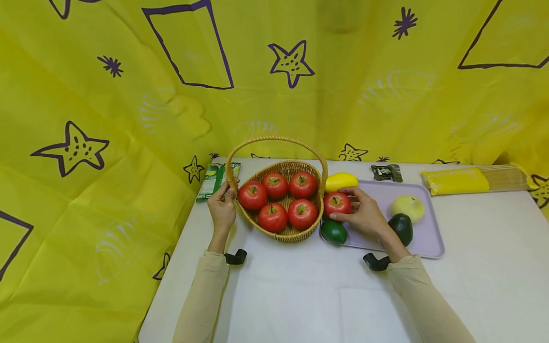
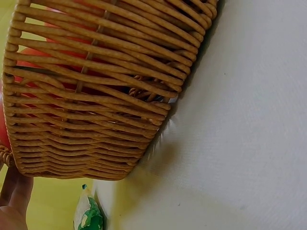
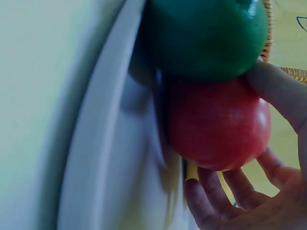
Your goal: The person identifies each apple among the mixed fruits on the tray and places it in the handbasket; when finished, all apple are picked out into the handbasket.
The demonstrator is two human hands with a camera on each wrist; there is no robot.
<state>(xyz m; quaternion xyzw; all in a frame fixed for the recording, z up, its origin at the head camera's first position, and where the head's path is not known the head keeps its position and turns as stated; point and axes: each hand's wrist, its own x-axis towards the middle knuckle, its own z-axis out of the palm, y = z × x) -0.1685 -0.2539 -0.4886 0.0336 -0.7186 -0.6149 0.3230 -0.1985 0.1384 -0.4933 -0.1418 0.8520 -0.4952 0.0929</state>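
Note:
My left hand (image 1: 223, 207) grips the foot of the handle on a wicker basket (image 1: 291, 237) holding several red apples (image 1: 273, 217). In the left wrist view the basket's woven side (image 2: 86, 115) fills much of the picture, and only part of the left hand (image 2: 17, 201) shows at its rim. Just right of the basket, my right hand (image 1: 362, 212) holds another red apple (image 1: 336, 204) between thumb and fingers, at the tray's left end. The right wrist view shows that apple (image 3: 218, 124) against a glossy green fruit (image 3: 206, 38), with the thumb on its upper side.
A lilac tray (image 1: 431, 238) bears a yellow fruit (image 1: 341, 181), a pale round fruit (image 1: 407, 208) and a dark green avocado (image 1: 401, 229). Behind lie a green packet (image 1: 210, 183), a small dark packet (image 1: 387, 173) and a noodle pack (image 1: 456, 181). A yellow curtain (image 1: 257, 109) hangs behind the table.

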